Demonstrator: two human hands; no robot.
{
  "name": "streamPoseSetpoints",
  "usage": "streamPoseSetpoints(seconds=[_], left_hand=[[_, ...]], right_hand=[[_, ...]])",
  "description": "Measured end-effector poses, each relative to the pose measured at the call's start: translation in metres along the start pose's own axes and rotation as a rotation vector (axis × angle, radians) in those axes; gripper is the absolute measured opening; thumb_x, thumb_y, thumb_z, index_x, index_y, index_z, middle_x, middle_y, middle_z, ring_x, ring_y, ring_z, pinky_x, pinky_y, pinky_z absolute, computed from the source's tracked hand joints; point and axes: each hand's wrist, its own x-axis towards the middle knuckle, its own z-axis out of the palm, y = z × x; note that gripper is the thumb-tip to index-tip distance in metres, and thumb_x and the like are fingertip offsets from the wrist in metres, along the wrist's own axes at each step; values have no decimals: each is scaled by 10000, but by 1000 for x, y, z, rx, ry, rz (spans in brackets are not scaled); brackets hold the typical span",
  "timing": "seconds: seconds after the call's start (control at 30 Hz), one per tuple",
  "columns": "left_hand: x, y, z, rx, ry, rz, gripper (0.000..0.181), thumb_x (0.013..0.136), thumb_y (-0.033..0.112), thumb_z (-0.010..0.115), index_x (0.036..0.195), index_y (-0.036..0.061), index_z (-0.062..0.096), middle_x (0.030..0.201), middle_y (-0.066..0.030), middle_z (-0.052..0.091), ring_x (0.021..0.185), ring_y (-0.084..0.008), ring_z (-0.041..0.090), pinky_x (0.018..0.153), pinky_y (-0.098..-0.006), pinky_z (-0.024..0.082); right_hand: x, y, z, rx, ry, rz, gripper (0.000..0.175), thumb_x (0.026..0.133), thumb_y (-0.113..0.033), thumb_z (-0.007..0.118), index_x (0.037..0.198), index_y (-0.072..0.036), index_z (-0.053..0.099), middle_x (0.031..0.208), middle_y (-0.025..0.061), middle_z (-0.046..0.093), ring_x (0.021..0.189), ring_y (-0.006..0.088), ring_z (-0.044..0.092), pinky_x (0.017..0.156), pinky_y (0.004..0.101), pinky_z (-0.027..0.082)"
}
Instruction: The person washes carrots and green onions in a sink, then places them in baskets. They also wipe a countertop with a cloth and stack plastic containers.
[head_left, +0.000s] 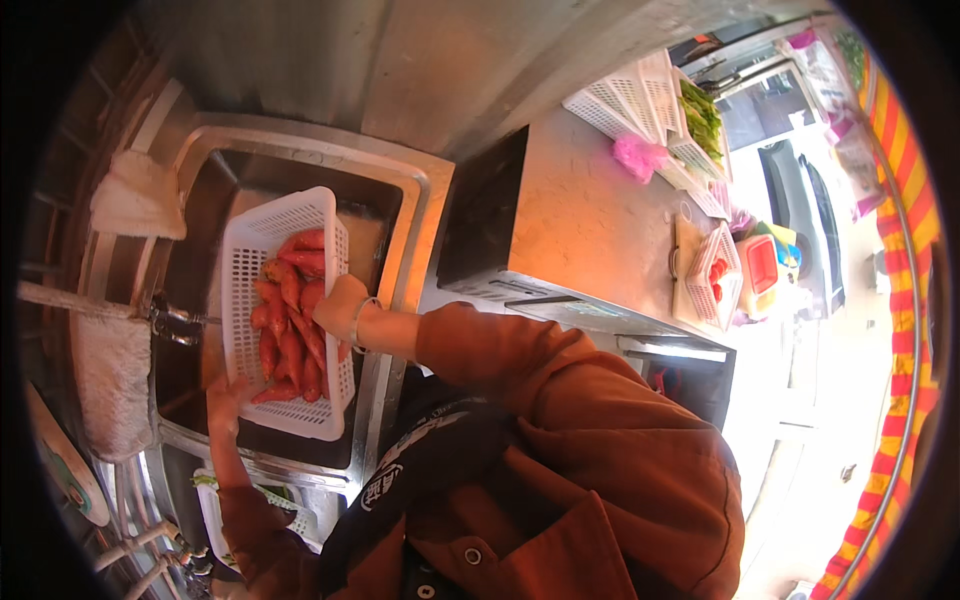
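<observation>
A white plastic perforated basket of red-skinned sweet potatoes sits tilted in or over a stainless steel sink; whether it rests on the sink's bottom cannot be told. My right hand, with a bracelet at the wrist, grips the basket's near long rim, its fingers partly hidden against the sweet potatoes. At the lower left corner, my left hand holds the opposite rim. A metal faucet reaches towards the basket's far side.
White cloths hang beyond the sink. Below it stands another white basket with greens. The steel counter at right bears white baskets of leafy vegetables, a pink plastic bag and a basket of red produce.
</observation>
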Motion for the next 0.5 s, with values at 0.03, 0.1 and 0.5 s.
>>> streamPoseSetpoints(seconds=[0.03,0.1,0.5], left_hand=[[-6,10,7,46,17,67,222,848,95,591,1039,-12,628,837,-16,624,734,-82,542,663,-245,436],[-20,31,15,132,47,191,211,852,94,584,1031,-8,630,824,-5,617,724,-74,529,646,-239,426],[-45,78,121,558,228,238,145,764,60,548,763,-37,657,630,-92,604,579,-132,572,523,-297,461]], right_hand=[[-8,0,-13,4,-8,-25,272,722,-58,562,900,143,602,779,268,638,762,356,668,551,405,538],[-21,4,-35,12,-24,-69,268,711,-67,580,878,140,608,761,253,642,758,333,672,568,394,528],[-20,48,-129,188,-16,-71,328,712,-119,592,906,146,602,833,264,628,798,437,643,482,494,556]])
